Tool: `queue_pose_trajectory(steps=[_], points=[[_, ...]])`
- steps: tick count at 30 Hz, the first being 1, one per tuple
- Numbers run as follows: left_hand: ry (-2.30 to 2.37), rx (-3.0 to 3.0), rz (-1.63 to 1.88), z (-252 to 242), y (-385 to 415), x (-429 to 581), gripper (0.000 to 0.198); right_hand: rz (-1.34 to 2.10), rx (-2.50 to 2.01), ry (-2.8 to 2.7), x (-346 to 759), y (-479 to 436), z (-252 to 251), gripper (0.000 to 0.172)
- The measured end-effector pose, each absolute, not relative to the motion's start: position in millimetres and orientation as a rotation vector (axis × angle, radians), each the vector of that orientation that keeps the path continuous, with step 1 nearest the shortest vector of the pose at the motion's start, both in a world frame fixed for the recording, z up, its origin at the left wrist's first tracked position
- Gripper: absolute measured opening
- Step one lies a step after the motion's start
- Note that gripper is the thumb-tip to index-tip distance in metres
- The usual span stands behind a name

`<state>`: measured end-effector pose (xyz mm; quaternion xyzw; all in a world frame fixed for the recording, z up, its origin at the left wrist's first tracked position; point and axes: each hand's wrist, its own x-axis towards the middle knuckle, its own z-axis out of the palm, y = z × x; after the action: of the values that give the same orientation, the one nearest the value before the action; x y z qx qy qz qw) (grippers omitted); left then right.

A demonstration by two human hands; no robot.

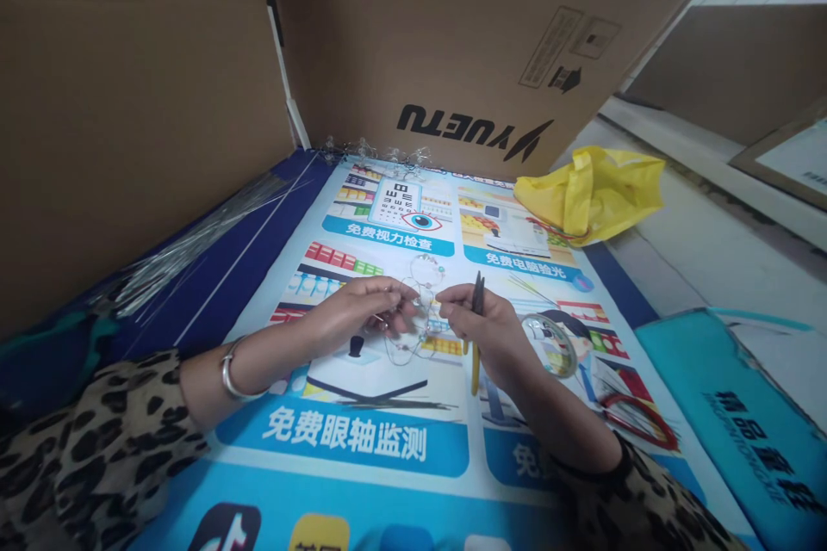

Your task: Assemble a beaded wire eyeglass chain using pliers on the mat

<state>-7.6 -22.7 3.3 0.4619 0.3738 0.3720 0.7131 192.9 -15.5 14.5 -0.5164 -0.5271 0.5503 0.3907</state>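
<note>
My left hand is closed, fingertips pinching a thin, looped wire piece with small beads. Facing it, my right hand is wrapped around pliers with yellow handles, their dark jaws pointing up and away from the wire. The thumb and index finger of that hand also pinch together at the right side of the wire loops; what exactly they grip is too small to tell. Both hands are just above a printed poster sheet. Some loops and beads are hidden behind the left fingers.
Cardboard panels wall the back and left. Wire-and-bead pieces lie along the back. Loose straight wires are at left, a yellow bag back right. A clear ring-shaped coil, red coil and teal pouch lie at right.
</note>
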Motion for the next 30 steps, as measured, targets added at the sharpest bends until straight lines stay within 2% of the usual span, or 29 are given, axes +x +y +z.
queue_pose_trajectory(steps=[7, 18, 25, 30], points=[[0.836, 0.988, 0.826, 1.1, -22.2, -8.3, 0.037, 1.407, -1.323, -1.359, 190.9, -14.9, 17.9, 0.019], [0.839, 0.897, 0.888, 3.4, -21.2, -9.0, 0.03, 1.499, -1.335, -1.44, 193.4, -14.0, 15.3, 0.026], [0.85, 0.915, 0.971, 1.9, -18.6, -10.9, 0.025, 1.383, -1.37, -1.535, 197.4, -13.6, 10.6, 0.035], [0.895, 0.886, 1.083, 1.3, -14.9, -12.7, 0.021, 1.266, -1.396, -1.769, 197.2, -16.5, 14.3, 0.034]])
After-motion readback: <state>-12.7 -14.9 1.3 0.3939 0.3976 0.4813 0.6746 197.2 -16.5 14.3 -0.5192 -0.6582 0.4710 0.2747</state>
